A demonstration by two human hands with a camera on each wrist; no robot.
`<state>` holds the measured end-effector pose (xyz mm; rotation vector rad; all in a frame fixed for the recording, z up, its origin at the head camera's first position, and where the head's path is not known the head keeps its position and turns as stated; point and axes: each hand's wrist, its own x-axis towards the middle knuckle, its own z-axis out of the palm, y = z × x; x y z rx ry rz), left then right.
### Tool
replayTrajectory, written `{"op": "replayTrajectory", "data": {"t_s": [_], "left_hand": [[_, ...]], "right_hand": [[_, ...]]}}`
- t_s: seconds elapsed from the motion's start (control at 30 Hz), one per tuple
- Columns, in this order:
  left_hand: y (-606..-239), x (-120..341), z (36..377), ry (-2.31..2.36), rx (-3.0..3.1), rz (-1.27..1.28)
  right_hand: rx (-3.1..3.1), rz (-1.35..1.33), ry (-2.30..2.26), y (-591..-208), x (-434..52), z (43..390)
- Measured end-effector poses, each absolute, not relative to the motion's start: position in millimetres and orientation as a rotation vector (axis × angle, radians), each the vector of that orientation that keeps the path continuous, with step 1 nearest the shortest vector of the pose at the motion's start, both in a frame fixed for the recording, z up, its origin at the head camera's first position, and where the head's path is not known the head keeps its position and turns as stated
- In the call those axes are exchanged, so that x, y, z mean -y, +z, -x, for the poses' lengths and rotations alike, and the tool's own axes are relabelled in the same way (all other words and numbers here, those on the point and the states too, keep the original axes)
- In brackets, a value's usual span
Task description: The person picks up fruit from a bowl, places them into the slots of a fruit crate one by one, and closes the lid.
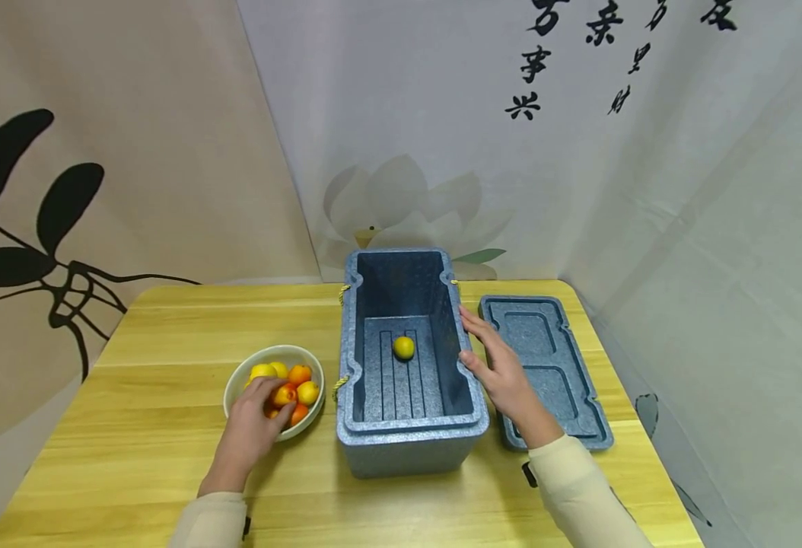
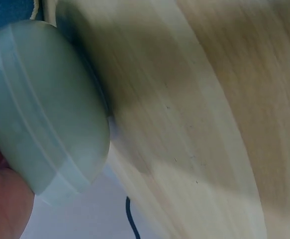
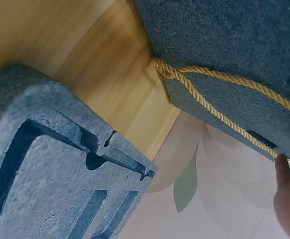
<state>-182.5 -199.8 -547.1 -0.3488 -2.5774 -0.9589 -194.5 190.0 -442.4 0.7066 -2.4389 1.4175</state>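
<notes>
The box (image 1: 411,426) and lid (image 1: 545,365) look like rough, matt foam, the table (image 1: 154,335) smooth wood, the bowl (image 1: 250,373) perhaps glazed.

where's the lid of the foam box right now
In the head view the lid lies flat on the table, just right of the open foam box, beside the right hand.
</notes>
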Motion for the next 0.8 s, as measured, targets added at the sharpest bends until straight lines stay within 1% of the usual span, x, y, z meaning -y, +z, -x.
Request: {"op": "replayTrajectory", "data": {"t_s": [0.27, 0.6, 0.8], "left_hand": [[-542.0, 201.1, 182.4, -1.097, 2.608, 0.279], [-541.4, 203.2, 181.3, -1.145, 2.568, 0.279], [-530.1, 204.8, 183.2, -1.211, 2.584, 0.272]], "right_hand": [[2.410, -0.703, 1.447, -444.3, -189.3, 194.5], [2.424, -0.688, 1.448, -443.8, -188.3, 193.7], [2.429, -0.698, 1.440, -442.4, -189.3, 193.9]]}}
